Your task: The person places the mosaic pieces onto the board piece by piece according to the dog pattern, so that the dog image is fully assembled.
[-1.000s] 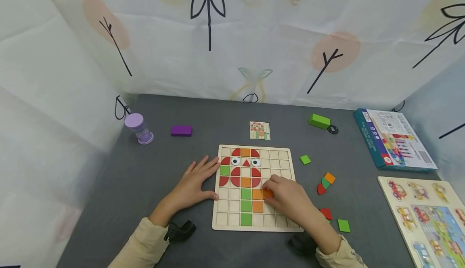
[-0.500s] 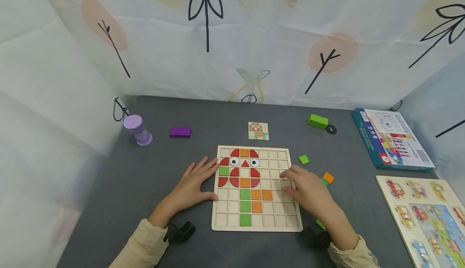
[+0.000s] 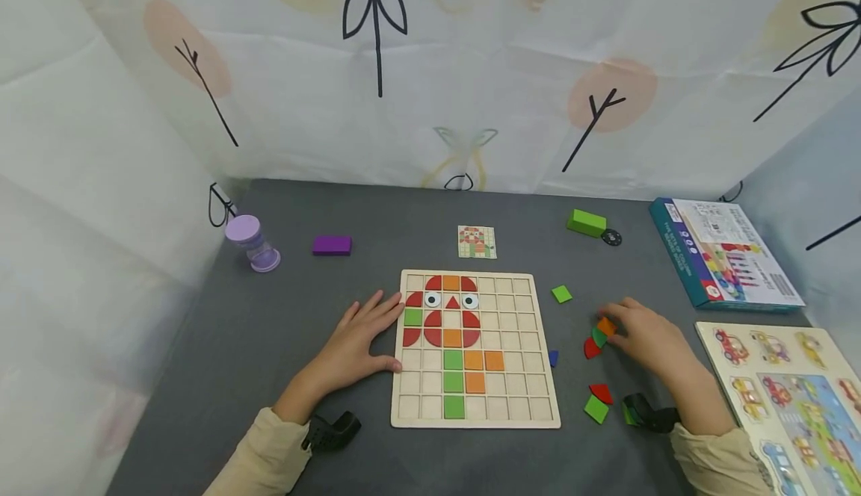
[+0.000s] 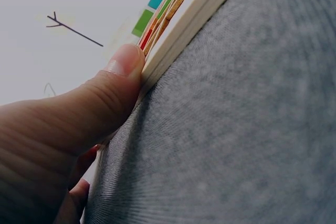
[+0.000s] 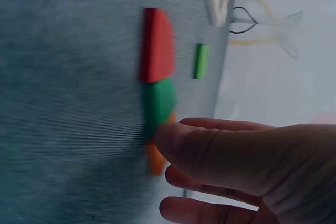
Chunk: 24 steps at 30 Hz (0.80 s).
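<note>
A wooden grid board (image 3: 511, 410) lies mid-table with red, green and orange tiles and two eye pieces set in its cells. My left hand (image 3: 359, 339) rests with spread fingers along the board's left edge; the left wrist view shows the thumb (image 4: 123, 69) against the rim. To the right of the board, my right hand (image 3: 652, 339) has its thumb and fingers around a loose orange tile (image 3: 607, 326). Touching that tile is a green piece (image 5: 159, 103), with a red quarter-round piece (image 5: 157, 45) beyond it. No firm pinch on the orange tile shows.
Loose green tiles (image 3: 596, 408), a red piece (image 3: 602, 393) and a blue piece (image 3: 553, 358) lie right of the board. A pattern card (image 3: 477, 242), purple block (image 3: 332, 246), hourglass (image 3: 253, 243) and green block (image 3: 587, 223) stand behind. A box (image 3: 733, 257) and picture puzzle (image 3: 713, 361) are at right.
My right hand has let go of an orange tile in the board's grid and moved right to the loose pieces. A blue piece beside the board is now visible. The left hand stays put.
</note>
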Available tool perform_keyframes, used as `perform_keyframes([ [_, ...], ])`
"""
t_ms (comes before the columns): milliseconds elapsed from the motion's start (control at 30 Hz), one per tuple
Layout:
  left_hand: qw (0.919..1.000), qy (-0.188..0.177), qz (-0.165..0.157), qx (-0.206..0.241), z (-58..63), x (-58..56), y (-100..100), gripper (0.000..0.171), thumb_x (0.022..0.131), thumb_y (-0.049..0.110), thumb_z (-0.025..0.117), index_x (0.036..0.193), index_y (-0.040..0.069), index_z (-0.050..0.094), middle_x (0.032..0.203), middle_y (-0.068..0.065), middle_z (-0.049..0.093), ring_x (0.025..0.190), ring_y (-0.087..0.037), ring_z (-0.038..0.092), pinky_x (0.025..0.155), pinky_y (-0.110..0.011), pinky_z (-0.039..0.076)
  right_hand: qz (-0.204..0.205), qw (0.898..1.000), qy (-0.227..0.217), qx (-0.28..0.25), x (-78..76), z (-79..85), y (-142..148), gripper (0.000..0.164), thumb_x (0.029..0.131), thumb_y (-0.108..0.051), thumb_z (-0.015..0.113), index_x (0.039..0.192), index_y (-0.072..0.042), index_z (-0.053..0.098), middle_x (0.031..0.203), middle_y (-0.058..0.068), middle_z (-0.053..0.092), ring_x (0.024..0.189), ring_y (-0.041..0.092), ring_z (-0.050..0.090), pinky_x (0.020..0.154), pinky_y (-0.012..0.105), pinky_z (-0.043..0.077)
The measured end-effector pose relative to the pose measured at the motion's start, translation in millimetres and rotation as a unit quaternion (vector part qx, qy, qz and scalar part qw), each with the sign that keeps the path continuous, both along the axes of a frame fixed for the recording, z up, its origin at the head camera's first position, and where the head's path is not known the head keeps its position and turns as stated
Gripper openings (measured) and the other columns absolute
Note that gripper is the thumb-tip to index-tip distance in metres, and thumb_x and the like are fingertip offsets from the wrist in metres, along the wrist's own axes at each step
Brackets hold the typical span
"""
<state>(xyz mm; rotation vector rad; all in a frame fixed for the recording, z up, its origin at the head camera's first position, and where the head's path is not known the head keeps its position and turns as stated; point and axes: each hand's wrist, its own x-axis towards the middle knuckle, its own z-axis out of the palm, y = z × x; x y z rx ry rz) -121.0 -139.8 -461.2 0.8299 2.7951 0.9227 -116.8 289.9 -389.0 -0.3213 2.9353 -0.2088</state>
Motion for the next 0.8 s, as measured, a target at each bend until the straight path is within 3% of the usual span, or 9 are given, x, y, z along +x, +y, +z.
perform_keyframes([
  [200, 1.0000, 0.002, 0.000, 0.003, -0.3, 0.3, -1, 0.091, 0.063, 0.051, 0.068, 0.138, 0.020, 0.026, 0.144, 0.006, 0.019, 0.133, -0.021, 0.007, 0.102, -0.049, 0.002, -0.007, 1.000, 0.008, -0.011, 0.6, -7.6, 1, 0.028, 0.073, -0.009, 0.068, 0.100, -0.008, 0.060, 0.087, 0.007, 0.053, 0.071, 0.019, 0.048, 0.060, 0.040, 0.045],
  [467, 1.0000, 0.003, -0.002, 0.005, -0.3, 0.1, 0, 0.091, 0.063, 0.051, 0.067, 0.138, 0.019, 0.027, 0.144, 0.005, 0.019, 0.133, -0.021, 0.008, 0.102, -0.049, 0.002, -0.003, 0.998, 0.052, -0.033, 8.1, 0.8, -22, 0.033, 0.071, -0.007, 0.069, 0.101, -0.005, 0.055, 0.093, 0.010, 0.054, 0.075, 0.020, 0.052, 0.063, 0.040, 0.047],
  [633, 0.9998, 0.012, 0.000, 0.013, 1.2, 0.1, -1, 0.090, 0.063, 0.049, 0.069, 0.137, 0.017, 0.029, 0.143, 0.003, 0.022, 0.133, -0.024, 0.010, 0.101, -0.051, 0.004, 0.080, 0.991, 0.087, -0.070, 18.6, 2.9, -65, 0.032, 0.069, -0.009, 0.071, 0.098, -0.011, 0.056, 0.092, 0.000, 0.055, 0.071, 0.011, 0.050, 0.059, 0.026, 0.045],
  [800, 0.9999, 0.008, -0.001, 0.010, 2.1, -0.3, -1, 0.090, 0.063, 0.050, 0.068, 0.137, 0.018, 0.029, 0.143, 0.003, 0.021, 0.133, -0.023, 0.010, 0.101, -0.051, 0.004, 0.167, 0.979, 0.079, -0.084, 31.7, -2.6, -104, 0.032, 0.068, -0.014, 0.072, 0.096, -0.016, 0.057, 0.090, -0.008, 0.055, 0.071, 0.005, 0.049, 0.062, 0.021, 0.045],
])
